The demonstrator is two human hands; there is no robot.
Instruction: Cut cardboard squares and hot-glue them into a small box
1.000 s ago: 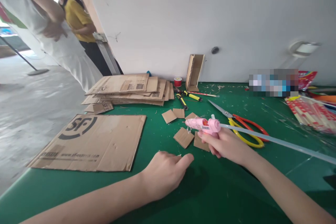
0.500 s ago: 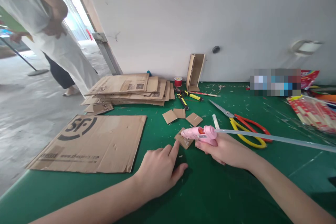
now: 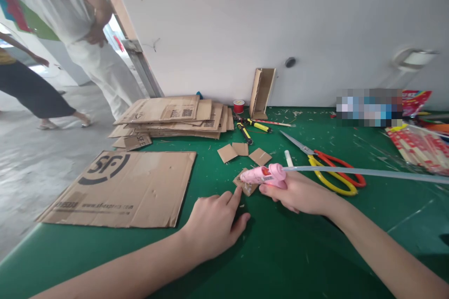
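My right hand (image 3: 298,192) is wrapped around the handle of a pink glue gun (image 3: 259,175), with a long translucent glue stick (image 3: 365,171) running out of its back to the right. The gun's nozzle is over a small cardboard square (image 3: 249,188) lying on the green table, with shiny glue on its face. My left hand (image 3: 213,222) rests on the table, index fingertip at the square's near left edge and thumb apart. Just beyond lie several other small cardboard pieces (image 3: 260,157). A white marker-like stick (image 3: 288,158) lies behind the gun.
Red-and-yellow-handled scissors (image 3: 322,161) lie open at right. A large cardboard sheet (image 3: 122,191) is at left, a cardboard stack (image 3: 168,117) behind it. Pliers (image 3: 244,131), a red spool (image 3: 239,106) and an upright cardboard trough (image 3: 263,93) stand near the wall. People are beyond the table, left.
The glue gun's nozzle has shifted slightly left over the square, and its glue stick has swung a little. My left hand stays in place. In the background, a person has come into clearer view at left.
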